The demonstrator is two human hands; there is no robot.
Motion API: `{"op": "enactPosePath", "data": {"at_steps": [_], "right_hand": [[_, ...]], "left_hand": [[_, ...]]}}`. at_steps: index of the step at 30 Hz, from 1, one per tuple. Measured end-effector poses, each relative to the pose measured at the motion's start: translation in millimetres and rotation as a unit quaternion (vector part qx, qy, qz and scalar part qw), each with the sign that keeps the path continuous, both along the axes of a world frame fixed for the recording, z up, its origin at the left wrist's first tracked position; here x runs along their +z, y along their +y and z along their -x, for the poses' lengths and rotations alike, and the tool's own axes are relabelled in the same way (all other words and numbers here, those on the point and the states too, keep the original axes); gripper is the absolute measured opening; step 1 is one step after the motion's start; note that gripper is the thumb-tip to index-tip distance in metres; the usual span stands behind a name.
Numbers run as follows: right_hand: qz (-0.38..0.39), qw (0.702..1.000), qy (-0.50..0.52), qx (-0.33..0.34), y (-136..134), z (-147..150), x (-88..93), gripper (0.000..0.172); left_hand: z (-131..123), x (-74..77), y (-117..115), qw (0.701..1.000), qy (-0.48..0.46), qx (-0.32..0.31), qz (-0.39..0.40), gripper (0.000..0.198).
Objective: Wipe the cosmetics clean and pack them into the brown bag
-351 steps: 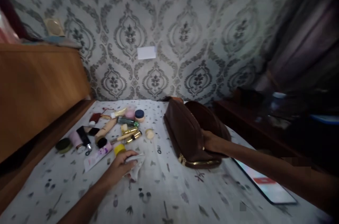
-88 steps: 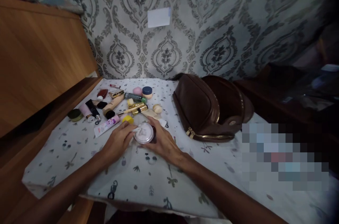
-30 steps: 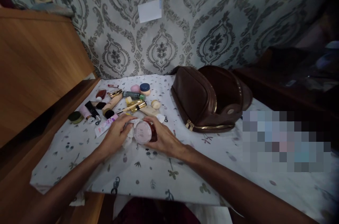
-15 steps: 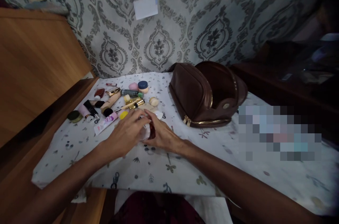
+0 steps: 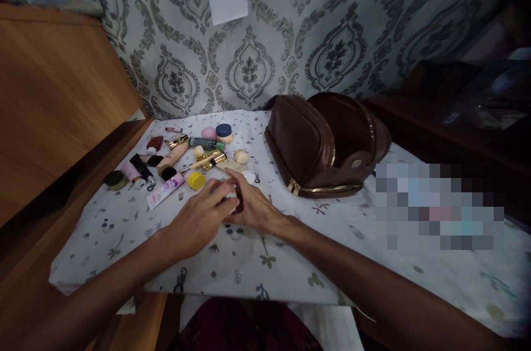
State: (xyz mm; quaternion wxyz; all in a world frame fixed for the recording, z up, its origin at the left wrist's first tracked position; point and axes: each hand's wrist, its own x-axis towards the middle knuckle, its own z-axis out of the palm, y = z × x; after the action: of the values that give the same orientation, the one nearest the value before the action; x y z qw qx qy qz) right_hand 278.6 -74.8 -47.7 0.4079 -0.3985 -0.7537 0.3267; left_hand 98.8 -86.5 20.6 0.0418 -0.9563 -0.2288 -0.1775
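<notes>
Over the front of the table, both hands meet around a small jar point(image 5: 233, 196) with a whitish, clear lid and a dark reddish body. My left hand point(image 5: 197, 221) has its fingers curled over the lid side. The body side is cupped by my right hand point(image 5: 258, 208), its thumb pointing away from me. Fingers hide most of the jar, so I cannot tell whether the lid is loose. Just beyond my left hand lie a yellow round container point(image 5: 196, 180) and a white-and-pink tube point(image 5: 166, 190). A white disc point(image 5: 249, 177) lies beyond my right hand.
A brown cosmetic bag point(image 5: 298, 135) stands unzipped at the back right. Several cosmetics lie at the back left, among them a dark green tube point(image 5: 205, 144), a blue-lidded jar point(image 5: 224, 132) and a pink sponge point(image 5: 208, 133). A wooden cabinet point(image 5: 62, 108) borders the left side.
The left fingers have shifted on the lid and now cover more of the jar. My left hand sits slightly lower, exposing more of the yellow container. The right hand stays nearly in place.
</notes>
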Motion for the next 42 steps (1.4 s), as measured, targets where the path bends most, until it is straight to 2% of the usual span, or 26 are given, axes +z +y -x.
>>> {"op": "enactPosePath", "data": {"at_steps": [6, 10, 13, 16, 18, 21, 24, 27, 31, 34, 39, 42], "right_hand": [[-0.002, 1.0, -0.019, -0.008, -5, 1, 7.0, 0.114], [-0.016, 1.0, -0.02, -0.01, -3, 0, 3.7, 0.108], [-0.052, 0.998, -0.022, -0.011, 0, 0, -0.1, 0.094], [-0.087, 0.996, -0.016, -0.007, 2, 0, -1.5, 0.073], [-0.084, 0.996, -0.001, -0.014, 2, 1, -1.0, 0.067], [-0.04, 0.998, 0.039, -0.04, -1, 2, 0.6, 0.066], [0.037, 0.993, 0.114, -0.024, -3, 4, 2.2, 0.064], [0.093, 0.978, 0.185, 0.003, -4, 7, 3.6, 0.065], [0.117, 0.96, 0.253, -0.016, -3, 12, 4.9, 0.069], [0.152, 0.949, 0.274, -0.017, -4, 13, 7.1, 0.066], [0.208, 0.934, 0.291, 0.017, -8, 11, 12.2, 0.053], [0.223, 0.923, 0.31, 0.053, -9, 12, 10.5, 0.059]], "left_hand": [[9, 0.7, 23, 0.982, -0.113, 0.074, 0.131, 0.04], [24, -13.3, 31, 0.959, -0.151, 0.148, 0.188, 0.034], [34, -26.1, 33, 0.935, -0.199, 0.174, 0.238, 0.027], [39, -33.8, 32, 0.902, -0.243, 0.183, 0.307, 0.019], [41, -35.9, 29, 0.875, -0.267, 0.186, 0.357, 0.018], [38, -37.1, 22, 0.818, -0.326, 0.196, 0.431, 0.022], [32, -38.0, 14, 0.763, -0.382, 0.203, 0.481, 0.025], [25, -38.1, 7, 0.72, -0.421, 0.199, 0.515, 0.028], [18, -35.5, 2, 0.677, -0.474, 0.201, 0.527, 0.028], [16, -33.6, 0, 0.68, -0.481, 0.195, 0.518, 0.026], [18, -37.6, 3, 0.718, -0.471, 0.187, 0.477, 0.019], [19, -43.0, 4, 0.742, -0.466, 0.197, 0.441, 0.017]]}}
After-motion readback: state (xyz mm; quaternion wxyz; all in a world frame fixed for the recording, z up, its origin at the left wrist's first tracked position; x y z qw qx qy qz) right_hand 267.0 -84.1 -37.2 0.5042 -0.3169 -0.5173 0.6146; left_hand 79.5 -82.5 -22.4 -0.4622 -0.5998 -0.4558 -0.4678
